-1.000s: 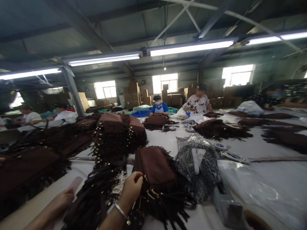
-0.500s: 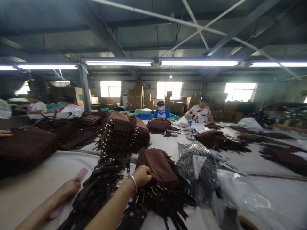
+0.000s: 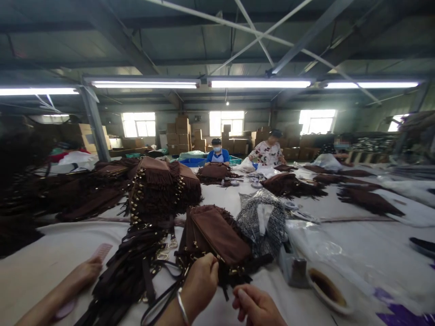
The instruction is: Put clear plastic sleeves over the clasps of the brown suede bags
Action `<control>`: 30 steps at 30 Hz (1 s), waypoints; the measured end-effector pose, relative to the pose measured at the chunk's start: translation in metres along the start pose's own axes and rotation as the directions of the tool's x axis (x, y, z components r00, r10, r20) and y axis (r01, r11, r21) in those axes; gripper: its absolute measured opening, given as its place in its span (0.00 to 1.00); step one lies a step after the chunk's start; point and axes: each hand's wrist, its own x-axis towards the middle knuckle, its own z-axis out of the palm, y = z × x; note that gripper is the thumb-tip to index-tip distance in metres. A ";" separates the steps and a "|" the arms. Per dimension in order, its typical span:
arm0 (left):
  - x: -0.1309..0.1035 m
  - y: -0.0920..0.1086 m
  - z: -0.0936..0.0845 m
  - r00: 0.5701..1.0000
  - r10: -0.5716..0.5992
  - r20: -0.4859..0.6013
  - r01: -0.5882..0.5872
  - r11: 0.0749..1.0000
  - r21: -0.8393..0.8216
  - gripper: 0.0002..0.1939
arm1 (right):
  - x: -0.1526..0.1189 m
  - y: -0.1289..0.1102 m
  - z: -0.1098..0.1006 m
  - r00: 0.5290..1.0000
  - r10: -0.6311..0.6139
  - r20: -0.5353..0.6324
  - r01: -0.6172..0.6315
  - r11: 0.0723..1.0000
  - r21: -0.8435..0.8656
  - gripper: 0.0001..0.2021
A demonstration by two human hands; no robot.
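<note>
A brown fringed bag [image 3: 222, 233] lies at the middle of the table, with gold fittings along its near edge. My left hand [image 3: 200, 280], a silver bangle at its wrist, is closed on that near edge; its fingertips are partly hidden. My right hand [image 3: 254, 304] is just right of it, below the bag's near right corner, fingers curled against the thumb; what they hold, if anything, is hidden. Dark straps and tassels [image 3: 124, 267] with gold clasps lie to the left. Behind them rises a stack of brown fringed bags [image 3: 163, 188] hung with gold hardware.
Another person's hand [image 3: 84, 270] at left holds a pink comb [image 3: 102, 251]. Right of the bag are a speckled plastic bag [image 3: 261, 222], a grey metal dispenser [image 3: 295, 267] and a round dish [image 3: 328, 287]. People sit across the table among more brown bags.
The view has turned right. My right hand has come into view at the bottom. My left hand is now nearer and lower at the bag's near edge, and the fringe there is less spread.
</note>
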 end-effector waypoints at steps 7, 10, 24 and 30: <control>-0.054 -0.001 0.024 0.975 0.002 0.220 0.055 0.966 -0.253 0.13 | 0.025 -0.005 0.031 0.973 0.230 0.001 -0.210 0.886 0.412 0.21; -0.038 -0.009 0.019 0.946 -0.245 0.212 0.312 0.868 -0.388 0.16 | 0.020 0.002 0.030 0.965 0.262 -0.007 -0.241 0.896 0.372 0.18; 0.025 -0.013 0.070 0.807 -0.550 0.216 0.494 0.428 -0.757 0.14 | -0.015 0.010 0.005 0.876 0.344 0.338 -0.482 0.607 0.632 0.14; 0.011 -0.016 0.059 0.774 -0.525 0.353 0.565 0.324 -0.759 0.11 | -0.021 0.013 -0.009 0.998 -0.064 0.016 0.066 0.979 -0.195 0.22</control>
